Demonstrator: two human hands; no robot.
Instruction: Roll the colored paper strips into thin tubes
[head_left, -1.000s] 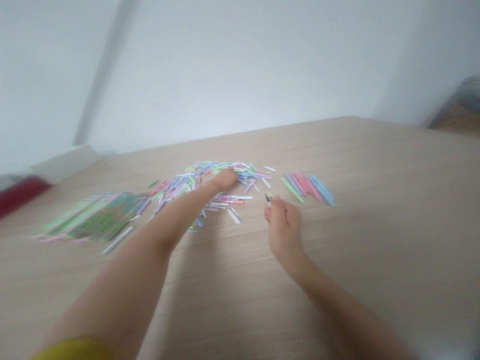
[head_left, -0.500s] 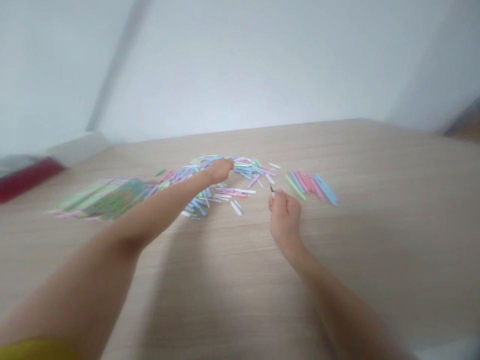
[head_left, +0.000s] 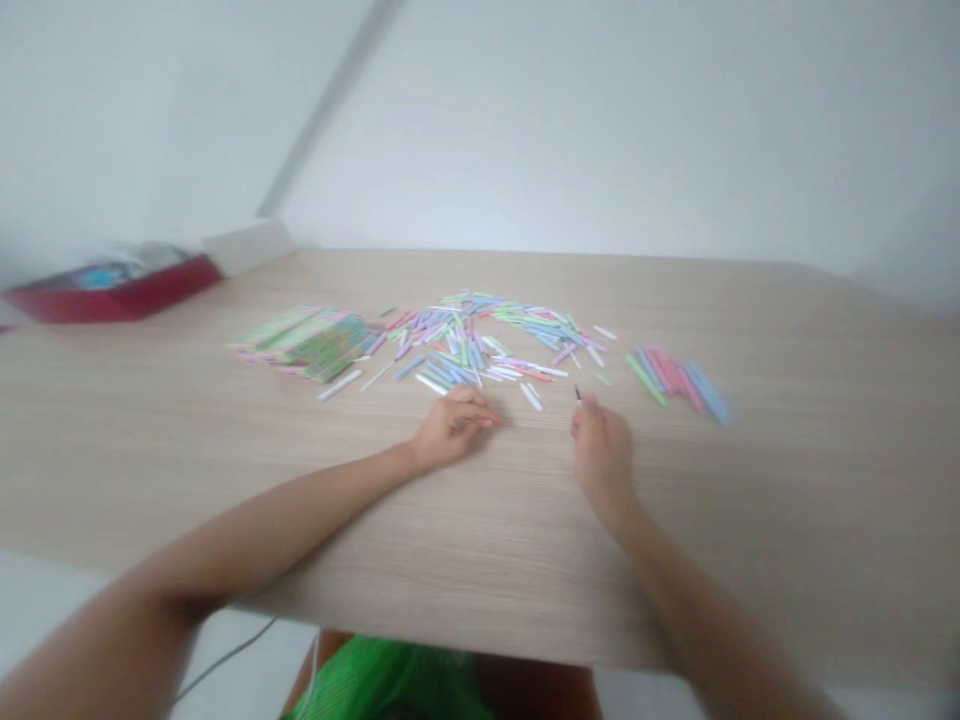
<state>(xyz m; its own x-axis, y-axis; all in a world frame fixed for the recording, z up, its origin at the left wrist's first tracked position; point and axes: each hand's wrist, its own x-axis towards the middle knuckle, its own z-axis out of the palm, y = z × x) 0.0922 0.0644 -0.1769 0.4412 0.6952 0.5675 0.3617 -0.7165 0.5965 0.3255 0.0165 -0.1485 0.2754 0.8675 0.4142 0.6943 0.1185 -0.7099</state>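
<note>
Pale wood-grain bench (head_left: 495, 550), with pastel sticks (head_left: 461, 345) heaped loosely just beyond the hands. Right hand (head_left: 604, 445): fingers closed around a slim dark-tipped piece (head_left: 578, 393), tip projecting forward. Left hand (head_left: 452, 425): fingers curled, near the front of the heap; blur keeps me from telling whether the reddish bit at its fingertips is a stick or the fingers themselves. The two hands stand apart.

Handling notes, my judgement: I would keep the right grip light and the tip in sight, pointed away from the left fingers. Sticks this slim probably roll, so I would pinch one by its middle and lift straight, sparing its neighbours. Two white sticks (head_left: 532, 397) lie near the hands; a dragging wrist could scatter them.

Surroundings: to the right, a row of coloured sticks (head_left: 677, 381), side by side. To the left, green patterned packs (head_left: 311, 340); farther back, a red tray (head_left: 142, 292), contents unclear, beside a pale block (head_left: 251, 247). White wall (head_left: 600, 140) behind. Below the near edge, green cloth (head_left: 390, 685).
</note>
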